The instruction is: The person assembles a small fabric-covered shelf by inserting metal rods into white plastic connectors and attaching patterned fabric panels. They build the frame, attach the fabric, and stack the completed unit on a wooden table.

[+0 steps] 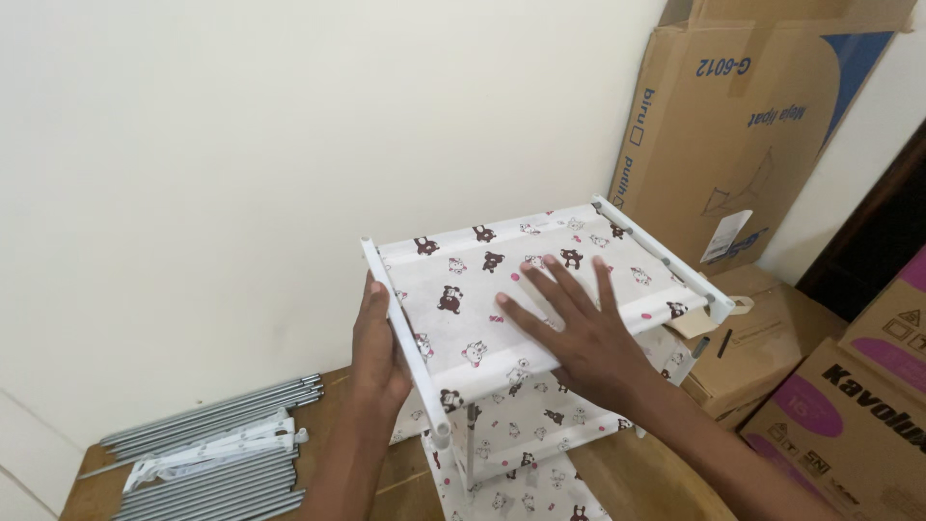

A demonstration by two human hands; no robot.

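Note:
A small rack shelf (453,265) of white fabric printed with little bears is stretched between white plastic side rails. My left hand (374,349) grips the left rail (400,328) from the side, fingers curled over its edge. My right hand (579,323) lies flat on top of the fabric, fingers spread, pressing down near the front middle. Below it hangs a second fabric tier (526,434) on white posts, and a loose strip of the same fabric (511,492) trails down to the wooden floor.
A bundle of grey metal tubes (212,410) and a white plastic connector piece (217,453) lie on the floor at the lower left. Cardboard boxes stand at the right: a tall one (743,125) against the wall, lower ones (772,338) beside the rack.

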